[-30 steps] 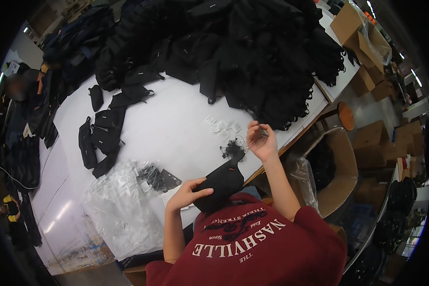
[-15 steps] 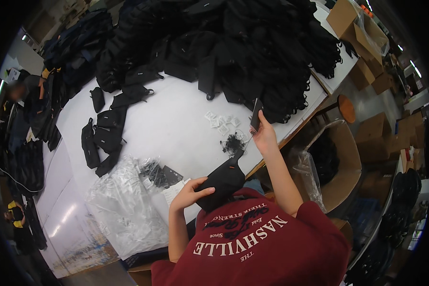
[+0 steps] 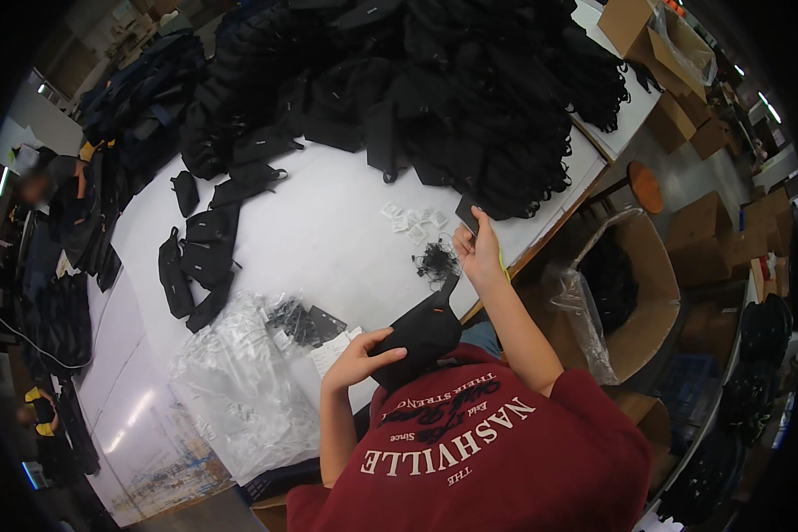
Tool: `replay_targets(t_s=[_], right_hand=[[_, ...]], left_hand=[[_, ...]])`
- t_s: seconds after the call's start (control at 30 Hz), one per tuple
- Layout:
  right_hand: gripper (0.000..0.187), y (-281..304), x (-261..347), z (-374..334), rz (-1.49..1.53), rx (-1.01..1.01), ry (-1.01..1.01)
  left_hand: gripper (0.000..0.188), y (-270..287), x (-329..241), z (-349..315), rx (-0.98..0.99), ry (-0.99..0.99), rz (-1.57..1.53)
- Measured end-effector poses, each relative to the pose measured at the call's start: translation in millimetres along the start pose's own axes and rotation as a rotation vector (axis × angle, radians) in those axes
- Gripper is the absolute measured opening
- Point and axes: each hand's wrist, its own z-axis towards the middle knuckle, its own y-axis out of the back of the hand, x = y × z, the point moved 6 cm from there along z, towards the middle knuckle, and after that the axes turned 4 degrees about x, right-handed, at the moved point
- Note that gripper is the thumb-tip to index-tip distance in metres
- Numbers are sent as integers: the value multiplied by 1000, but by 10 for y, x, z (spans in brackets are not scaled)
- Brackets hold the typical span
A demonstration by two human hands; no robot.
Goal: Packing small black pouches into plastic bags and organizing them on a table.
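- Currently grasping a soft black fabric pouch in the left hand, extending it rightward from those fingers.
- Pinching a flat dark card at the fingertips of the right hand.
- Seeing thin black tangled strings just left of the right fingers, crumpled clear plastic bags left of the left fingers.

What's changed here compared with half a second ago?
The right hand has shifted slightly left, closer to the tangle of black cords, and the dark card in its fingers now leans left, having pointed away from the person before. Nothing was visibly let go. The left hand still holds the black pouch; the white packets lie as before.
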Motion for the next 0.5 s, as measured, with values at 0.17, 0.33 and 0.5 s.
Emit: replay_targets(t_s=[0.17,0.33,0.5], right_hand=[[24,-59,95,-48,-167,-51,206],[21,-104,295,-125,-455,-225,397],[23,-52,309,-89,-421,-260,326]], left_hand=[[31,16,32,26,-59,-23,31],[30,-49,-33,67,-2,-17,77],[28,-64,-37,95,-4,-28,110]])
